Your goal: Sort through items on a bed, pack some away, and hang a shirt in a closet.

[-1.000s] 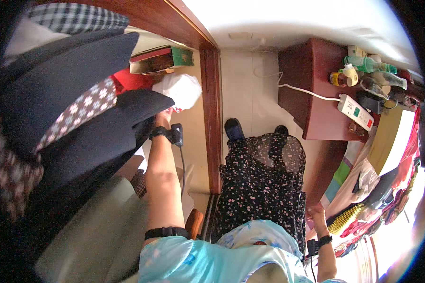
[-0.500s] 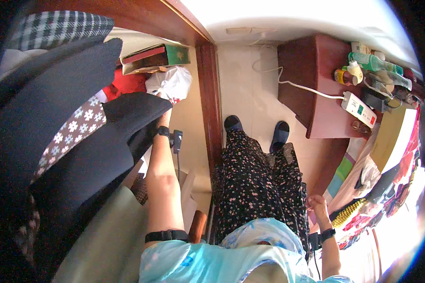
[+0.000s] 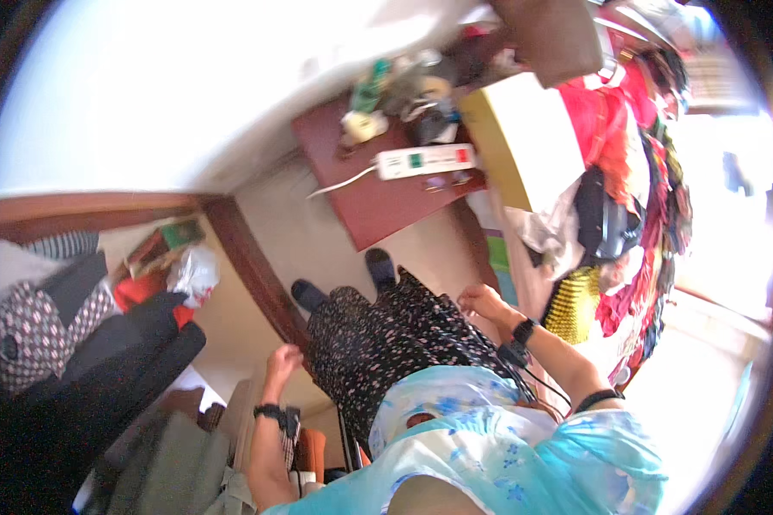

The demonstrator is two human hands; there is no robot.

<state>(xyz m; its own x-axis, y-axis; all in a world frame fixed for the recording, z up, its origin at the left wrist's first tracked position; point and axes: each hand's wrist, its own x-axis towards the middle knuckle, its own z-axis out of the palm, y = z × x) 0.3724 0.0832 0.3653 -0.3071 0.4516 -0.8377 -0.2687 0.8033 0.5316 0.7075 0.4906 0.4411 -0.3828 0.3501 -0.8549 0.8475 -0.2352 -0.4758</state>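
My left hand (image 3: 283, 362) hangs beside the dark red door frame (image 3: 247, 268), apart from the clothes. Its fingers are smeared by motion, and nothing visible hangs from it. My right hand (image 3: 483, 300) is in front of my black flowered skirt (image 3: 378, 343), fingers loosely bent with nothing seen in them. To the left, dark garments (image 3: 120, 352) lie in an open wardrobe beside a patterned cloth (image 3: 39, 330). A white plastic bag (image 3: 194, 273) sits deeper inside, next to something red (image 3: 140, 290) and a green and red box (image 3: 167, 242).
Ahead stands a dark red cabinet (image 3: 352, 206) bearing a white power strip (image 3: 425, 160), bottles (image 3: 369, 90) and other small items. To its right are a yellow and white box (image 3: 524, 142) and a heap of colourful clothes (image 3: 618, 215). A chair-like orange-brown part (image 3: 312, 455) shows below my left arm.
My left hand has come out of the wardrobe, away from the white bag and dark garments. My right hand has moved forward. The view has turned toward the right.
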